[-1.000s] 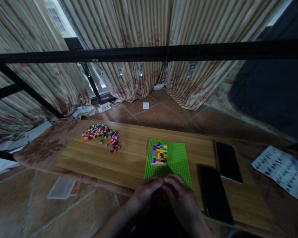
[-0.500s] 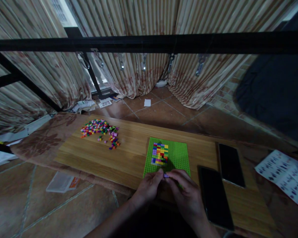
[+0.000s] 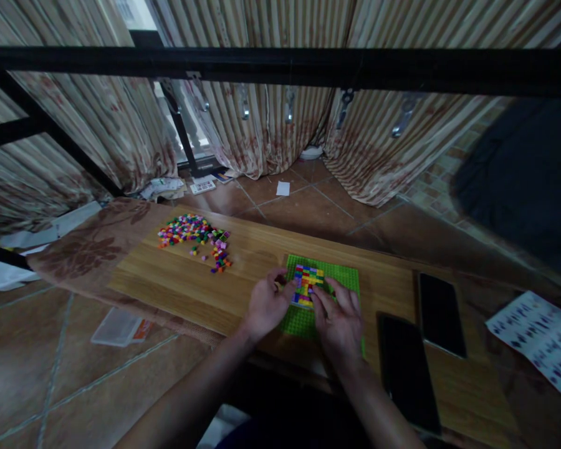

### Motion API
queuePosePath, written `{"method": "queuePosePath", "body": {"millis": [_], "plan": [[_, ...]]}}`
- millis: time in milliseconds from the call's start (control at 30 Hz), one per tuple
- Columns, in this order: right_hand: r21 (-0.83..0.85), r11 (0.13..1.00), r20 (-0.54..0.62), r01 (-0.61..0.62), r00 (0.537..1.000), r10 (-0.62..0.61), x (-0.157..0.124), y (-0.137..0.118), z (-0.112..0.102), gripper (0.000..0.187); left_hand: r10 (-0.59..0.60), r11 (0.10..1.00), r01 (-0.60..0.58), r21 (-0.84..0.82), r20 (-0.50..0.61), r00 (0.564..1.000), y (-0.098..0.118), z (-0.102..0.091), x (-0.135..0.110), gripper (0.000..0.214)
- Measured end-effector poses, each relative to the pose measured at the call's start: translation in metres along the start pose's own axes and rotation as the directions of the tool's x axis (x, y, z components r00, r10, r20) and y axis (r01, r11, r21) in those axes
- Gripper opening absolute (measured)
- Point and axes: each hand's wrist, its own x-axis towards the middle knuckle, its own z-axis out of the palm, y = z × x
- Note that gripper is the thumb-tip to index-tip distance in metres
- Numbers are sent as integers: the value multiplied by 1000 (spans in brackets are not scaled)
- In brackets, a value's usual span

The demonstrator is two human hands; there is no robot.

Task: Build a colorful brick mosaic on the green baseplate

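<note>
A green studded baseplate lies on the wooden board, bearing a patch of multicoloured toy bricks on its left half. My right hand is over the plate, thumb and fingertips closed at the right side of the patch. A small purple brick shows at those fingertips, against the patch; whether it is pressed on is too small to tell. At the plate's left edge is my left hand, fingers curled and apart from the thumb, whose tip is beside the patch. I see nothing in that hand.
Loose coloured bricks are heaped on the left of the wooden board. Two dark phone-like slabs, one nearer and one farther, lie right of the plate. A printed sheet is at far right. A clear plastic box sits on the floor.
Both hands have moved forward from the plate's near edge to the brick patch. They have parted, and the purple brick has gone with my right hand. The view has shifted slightly.
</note>
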Motion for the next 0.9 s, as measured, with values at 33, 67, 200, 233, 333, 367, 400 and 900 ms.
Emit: {"method": "queuePosePath", "body": {"millis": [33, 67, 200, 233, 333, 367, 400, 900], "plan": [[6, 1000, -7, -6, 1000, 6, 0, 0, 1, 25, 8, 1000, -8, 21, 2, 1000, 1, 3, 2, 39], [15, 1000, -15, -14, 1000, 14, -1, 0, 1, 25, 11, 999, -11, 38, 6, 1000, 2, 5, 3, 39], [58, 996, -33, -72, 997, 74, 0, 0, 2, 25, 7, 997, -8, 83, 18, 1000, 6, 14, 5, 43], [78, 992, -31, -95, 995, 97, 0, -1, 2, 25, 0, 996, -2, 85, 18, 1000, 7, 15, 5, 45], [175, 969, -25, -173, 983, 180, -1, -2, 2, 25, -30, 997, 30, 74, 0, 1000, 10, 17, 5, 52], [220, 954, -25, -201, 977, 212, -1, -2, 2, 25, -40, 997, 40, 72, -8, 999, 11, 17, 5, 54], [266, 935, -25, -232, 969, 248, 0, -2, 2, 26, -47, 996, 48, 72, -13, 999, 12, 17, 5, 55], [508, 753, 81, -418, 894, 441, 8, -3, 12, 28, -52, 994, 56, 90, -51, 997, 11, 25, 5, 45]]}}
